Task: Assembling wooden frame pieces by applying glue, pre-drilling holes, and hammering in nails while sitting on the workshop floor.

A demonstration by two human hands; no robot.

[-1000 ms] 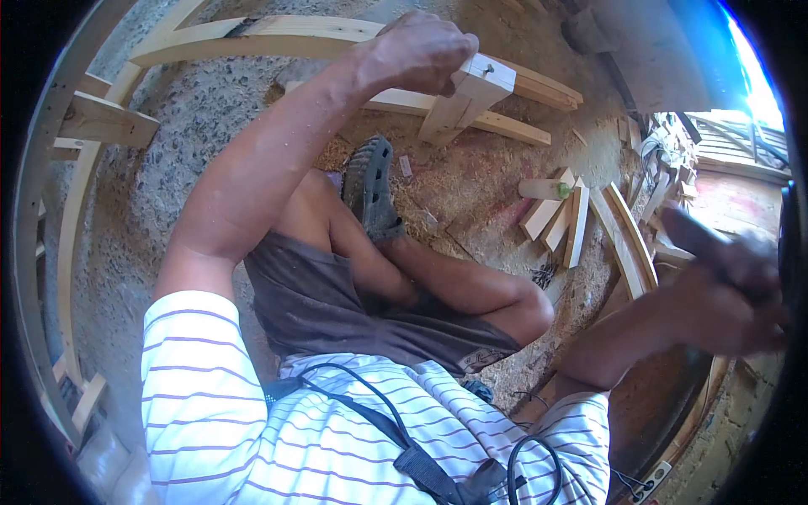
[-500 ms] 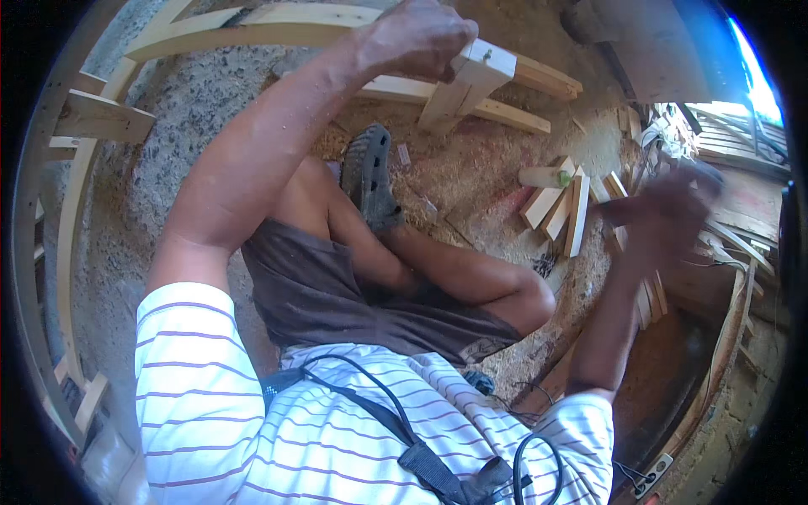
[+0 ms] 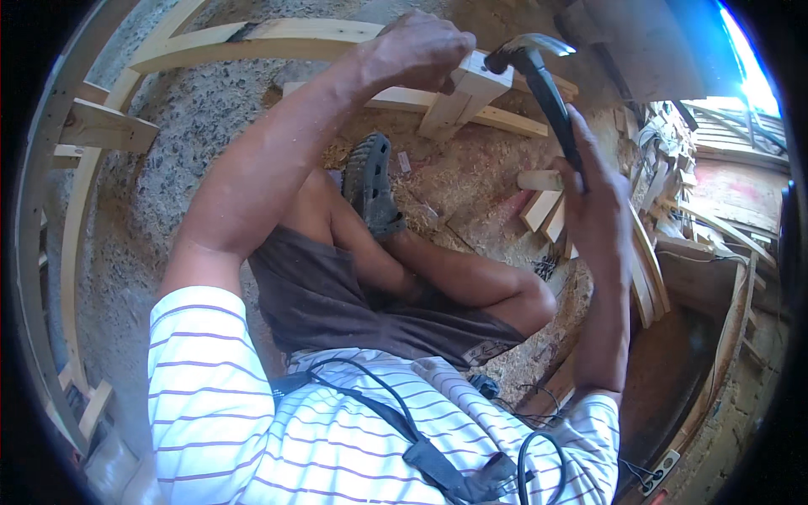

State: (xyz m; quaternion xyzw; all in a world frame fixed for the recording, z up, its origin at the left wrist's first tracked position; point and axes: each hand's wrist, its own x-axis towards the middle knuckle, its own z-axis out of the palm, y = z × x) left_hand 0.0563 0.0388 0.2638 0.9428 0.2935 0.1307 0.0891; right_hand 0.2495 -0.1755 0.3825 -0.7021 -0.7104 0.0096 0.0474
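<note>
My right hand (image 3: pixel 599 198) is wrapped round the dark handle of a claw hammer (image 3: pixel 549 97). The hammer's head is at the end of a pale wooden frame (image 3: pixel 468 94), near a small dark spot that looks like a nail; contact cannot be made out. Closed at that same end, my left hand (image 3: pixel 421 52) grips the frame's top rail (image 3: pixel 290 35). Its fingertips are partly hidden behind the hand.
My crossed legs (image 3: pixel 471 278) and a dark clog (image 3: pixel 370 181) lie below the frame. Short wood pieces (image 3: pixel 543 210) rest on the sawdust-strewn floor to the right. Another wooden frame (image 3: pixel 71 244) stands at far left; a power strip (image 3: pixel 661 473) is at lower right.
My right hand has swung the hammer in from the right, bringing its head to the frame's end. My left hand has stayed in nearly the same place.
</note>
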